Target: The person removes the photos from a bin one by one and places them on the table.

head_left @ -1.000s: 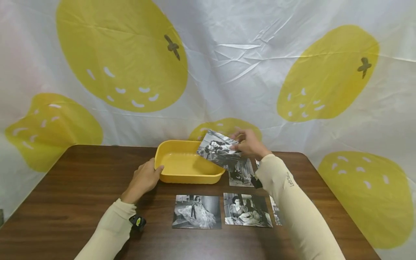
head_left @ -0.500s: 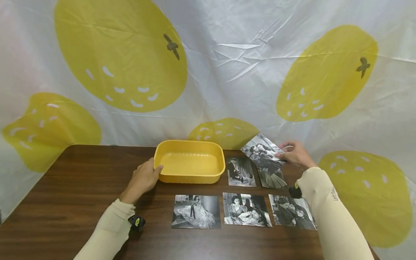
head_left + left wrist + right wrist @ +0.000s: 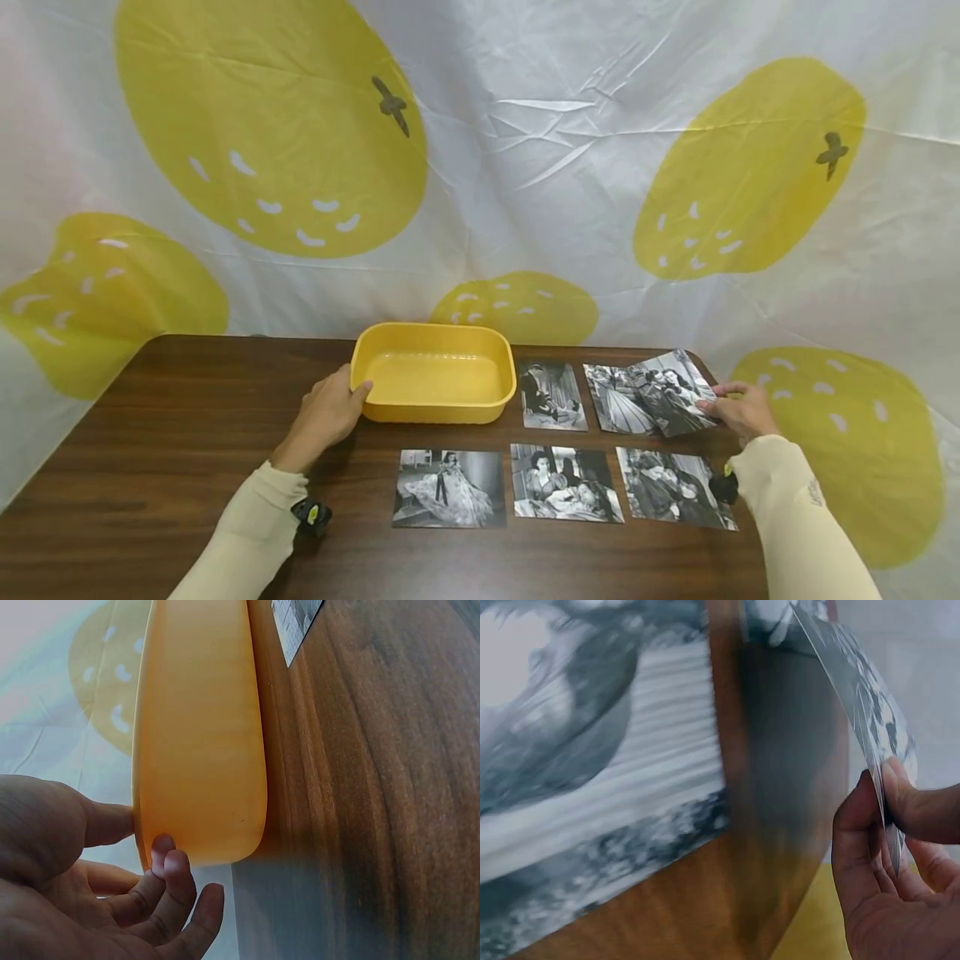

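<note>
At the left end of a yellow plastic tub (image 3: 433,412), my left hand (image 3: 322,417) pinches the rim between thumb and fingers. The left wrist view shows the thumb on the rim and the fingers (image 3: 178,877) curled at the tub's end. My right hand (image 3: 742,410) pinches the right edge of a black-and-white photo (image 3: 675,396) between thumb and fingers. That photo is tilted and overlaps another photo (image 3: 617,402) lying on the table. In the right wrist view the held photo (image 3: 862,712) stands nearly edge-on, above the table.
More black-and-white photos lie face up: one upright photo (image 3: 553,396) beside the tub, and a front row with a gown photo (image 3: 450,492), a middle photo (image 3: 566,485) and a right photo (image 3: 671,490). The brown wooden table (image 3: 172,467) backs onto a lemon-print cloth (image 3: 525,208).
My right hand has carried the photo rightward from over the tub's right end and lowered it to the back right of the table. The left hand keeps its hold on the tub.
</note>
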A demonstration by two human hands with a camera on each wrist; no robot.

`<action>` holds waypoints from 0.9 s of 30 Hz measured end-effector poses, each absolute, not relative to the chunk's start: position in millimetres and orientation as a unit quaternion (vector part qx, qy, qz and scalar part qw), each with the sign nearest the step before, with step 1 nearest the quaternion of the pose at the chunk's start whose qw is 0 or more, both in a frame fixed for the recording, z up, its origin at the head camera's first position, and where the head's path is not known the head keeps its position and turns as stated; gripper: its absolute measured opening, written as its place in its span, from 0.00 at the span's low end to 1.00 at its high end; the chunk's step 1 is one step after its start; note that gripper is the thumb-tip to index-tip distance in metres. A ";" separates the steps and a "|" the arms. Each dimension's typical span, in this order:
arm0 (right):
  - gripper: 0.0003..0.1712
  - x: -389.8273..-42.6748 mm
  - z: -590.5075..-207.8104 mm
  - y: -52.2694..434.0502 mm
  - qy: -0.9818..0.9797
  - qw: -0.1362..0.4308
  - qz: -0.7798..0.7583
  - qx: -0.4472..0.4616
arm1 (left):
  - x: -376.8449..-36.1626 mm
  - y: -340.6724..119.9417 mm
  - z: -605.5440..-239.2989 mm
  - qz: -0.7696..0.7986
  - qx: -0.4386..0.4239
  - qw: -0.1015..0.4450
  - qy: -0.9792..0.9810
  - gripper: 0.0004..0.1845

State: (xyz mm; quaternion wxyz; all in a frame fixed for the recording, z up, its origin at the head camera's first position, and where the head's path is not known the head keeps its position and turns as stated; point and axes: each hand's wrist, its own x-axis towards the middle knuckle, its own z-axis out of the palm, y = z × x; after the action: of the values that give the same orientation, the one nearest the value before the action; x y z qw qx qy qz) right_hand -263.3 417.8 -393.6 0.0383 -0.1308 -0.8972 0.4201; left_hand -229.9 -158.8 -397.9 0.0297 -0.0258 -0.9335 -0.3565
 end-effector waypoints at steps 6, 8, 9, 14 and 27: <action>0.25 -256.6 -404.7 423.8 -0.906 0.080 0.388 -0.146 | -229.8 -159.1 -398.0 -0.355 -0.027 0.030 -0.934 0.21; 0.24 -256.1 -407.5 425.6 -0.917 0.090 0.358 -0.149 | -229.8 -159.0 -398.1 -0.356 -0.026 0.029 -0.934 0.20; 0.24 -256.4 -408.5 426.5 -0.922 0.093 0.345 -0.150 | -229.8 -158.9 -398.1 -0.355 -0.026 0.030 -0.934 0.20; 0.18 -259.6 -416.2 432.3 -0.938 0.067 0.301 -0.157 | -230.4 -158.9 -398.3 -0.354 -0.023 0.032 -0.935 0.19; 0.19 -260.6 -420.2 431.8 -0.963 0.043 0.222 -0.144 | -232.9 -161.7 -399.5 -0.350 -0.027 0.031 -0.936 0.20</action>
State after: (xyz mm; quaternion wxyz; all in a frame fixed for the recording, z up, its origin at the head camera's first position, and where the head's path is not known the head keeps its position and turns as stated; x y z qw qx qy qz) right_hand -260.6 431.8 -420.2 0.0427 -0.1438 -0.9635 0.2219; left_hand -232.9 -161.7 -399.5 0.0307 -0.0270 -0.9358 -0.3502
